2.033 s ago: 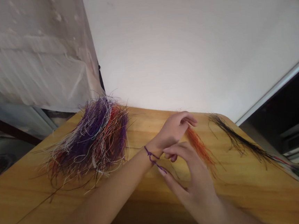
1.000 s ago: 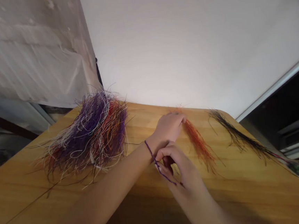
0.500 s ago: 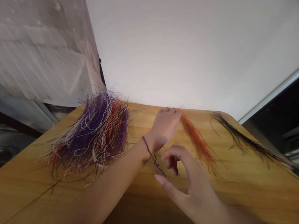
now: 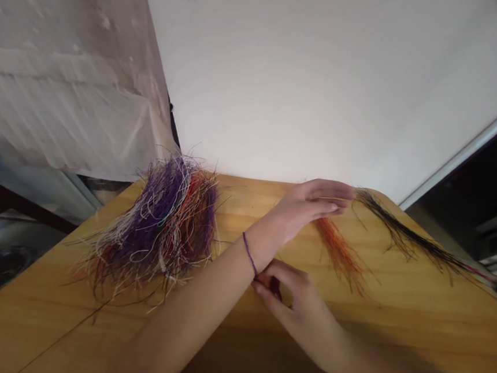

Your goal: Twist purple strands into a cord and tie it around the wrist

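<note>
A thin purple cord (image 4: 249, 250) circles my left wrist. My left hand (image 4: 311, 204) reaches across the table with its fingers stretched out, over the upper end of an orange-red bundle of threads (image 4: 341, 254). Its fingertips come close to the top of a black bundle (image 4: 395, 226). Below my left wrist, my right hand (image 4: 284, 291) pinches the purple cord between thumb and forefinger at the wrist's underside. The cord's ends are hidden by those fingers.
On the left of the wooden table (image 4: 47, 320) lies a large heap of purple, white, red and brown threads (image 4: 168, 217). A white wall (image 4: 308, 77) rises behind the table; a pale cloth (image 4: 93, 107) hangs at the upper left.
My left hand has moved right and turned, fingers extended. My right hand has closed its open thumb and forefinger on the cord, whose dangling ends no longer show.
</note>
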Tool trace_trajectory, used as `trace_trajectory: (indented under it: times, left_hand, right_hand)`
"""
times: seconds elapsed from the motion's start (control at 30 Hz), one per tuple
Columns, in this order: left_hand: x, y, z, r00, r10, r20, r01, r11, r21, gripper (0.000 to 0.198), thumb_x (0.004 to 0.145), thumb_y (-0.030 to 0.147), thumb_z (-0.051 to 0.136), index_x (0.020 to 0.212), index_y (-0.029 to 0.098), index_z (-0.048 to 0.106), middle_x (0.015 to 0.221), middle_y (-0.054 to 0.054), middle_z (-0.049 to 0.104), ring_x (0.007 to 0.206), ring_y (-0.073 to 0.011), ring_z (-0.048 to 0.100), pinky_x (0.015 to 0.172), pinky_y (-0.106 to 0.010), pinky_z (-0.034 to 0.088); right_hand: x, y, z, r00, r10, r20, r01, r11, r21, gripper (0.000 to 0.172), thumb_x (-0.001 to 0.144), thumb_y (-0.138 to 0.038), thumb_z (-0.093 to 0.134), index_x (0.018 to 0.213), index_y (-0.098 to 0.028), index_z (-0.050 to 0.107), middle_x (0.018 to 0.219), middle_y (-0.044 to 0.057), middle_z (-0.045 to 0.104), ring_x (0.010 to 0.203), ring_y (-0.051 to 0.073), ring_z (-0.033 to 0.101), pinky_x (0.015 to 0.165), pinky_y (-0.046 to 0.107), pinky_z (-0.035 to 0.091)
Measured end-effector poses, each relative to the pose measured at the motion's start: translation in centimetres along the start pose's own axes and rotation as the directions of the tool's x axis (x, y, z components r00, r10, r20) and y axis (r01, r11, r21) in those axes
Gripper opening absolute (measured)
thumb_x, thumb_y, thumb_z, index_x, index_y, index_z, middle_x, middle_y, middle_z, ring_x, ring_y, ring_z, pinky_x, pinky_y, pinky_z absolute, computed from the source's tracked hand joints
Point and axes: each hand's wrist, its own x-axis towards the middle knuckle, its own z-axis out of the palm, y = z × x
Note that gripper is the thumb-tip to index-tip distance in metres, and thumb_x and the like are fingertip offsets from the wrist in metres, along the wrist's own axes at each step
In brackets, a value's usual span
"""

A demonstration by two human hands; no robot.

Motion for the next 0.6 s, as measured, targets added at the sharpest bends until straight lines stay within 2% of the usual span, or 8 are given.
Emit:
trace_trajectory:
  times: [0.1, 0.2, 0.33, 0.47, 0.6]
  left_hand:
    - [-0.3, 0.5, -0.2, 0.998, -0.052, -0.029, 0.048, 0.99, -0.129, 0.025, 0.088, 0.001, 0.047, 0.105, 0.014, 0.061, 0.116, -0.01, 0.068, 0.097, -0.0123, 0.067, 0.088, -0.026, 0.054]
    - [-0.3, 0.1, -1.2, 0.979, -0.142, -0.149, 0.118, 0.98, -0.161, 0.027, 0.085, -0.004, 0.043, 0.092, 0.013, 0.063, 0.104, -0.01, 0.071, 0.084, -0.01, 0.067, 0.083, -0.026, 0.054]
    - [-0.3, -0.3, -2.5, 0.925, -0.204, -0.32, 0.156, 0.973, -0.17, 0.026, 0.087, 0.0, 0.04, 0.089, 0.012, 0.063, 0.101, -0.011, 0.071, 0.078, -0.0099, 0.065, 0.081, -0.028, 0.054]
    - [-0.3, -0.6, -2.6, 0.895, -0.183, -0.406, 0.148, 0.982, -0.117, 0.026, 0.086, 0.001, 0.039, 0.086, 0.013, 0.062, 0.096, -0.01, 0.071, 0.074, -0.0105, 0.063, 0.076, -0.028, 0.053]
    - [-0.1, -1.2, -1.8, 0.887, -0.055, -0.458, 0.078, 0.996, 0.033, 0.03, 0.08, -0.006, 0.038, 0.083, 0.015, 0.06, 0.088, -0.005, 0.068, 0.079, -0.0117, 0.061, 0.078, -0.028, 0.051]
  right_hand:
    - [-0.2, 0.3, -0.1, 0.999, -0.032, -0.015, 0.032, 0.999, 0.0, 0.013, 0.087, -0.012, 0.05, 0.076, -0.02, 0.052, 0.07, -0.002, 0.054, 0.062, 0.012, 0.049, 0.06, 0.025, 0.041]
    - [-0.3, 0.5, -0.1, 0.998, -0.047, -0.052, 0.046, 0.999, -0.005, 0.011, 0.089, -0.016, 0.05, 0.079, -0.02, 0.053, 0.072, 0.0, 0.056, 0.064, 0.013, 0.05, 0.061, 0.026, 0.042]
    - [-0.5, 1.0, 0.2, 0.998, -0.028, -0.061, 0.028, 1.0, -0.002, 0.009, 0.089, -0.016, 0.049, 0.083, -0.02, 0.055, 0.072, 0.0, 0.055, 0.063, 0.013, 0.051, 0.059, 0.025, 0.042]
    - [-0.5, 1.2, 0.3, 1.0, 0.0, -0.026, 0.001, 1.0, 0.004, 0.005, 0.088, -0.017, 0.052, 0.086, -0.019, 0.056, 0.073, -0.001, 0.056, 0.063, 0.013, 0.052, 0.06, 0.026, 0.043]
    - [-0.3, 1.2, 0.2, 1.0, 0.025, -0.001, -0.025, 0.999, 0.021, 0.008, 0.089, -0.017, 0.051, 0.087, -0.018, 0.059, 0.075, 0.001, 0.059, 0.065, 0.014, 0.053, 0.062, 0.027, 0.044]
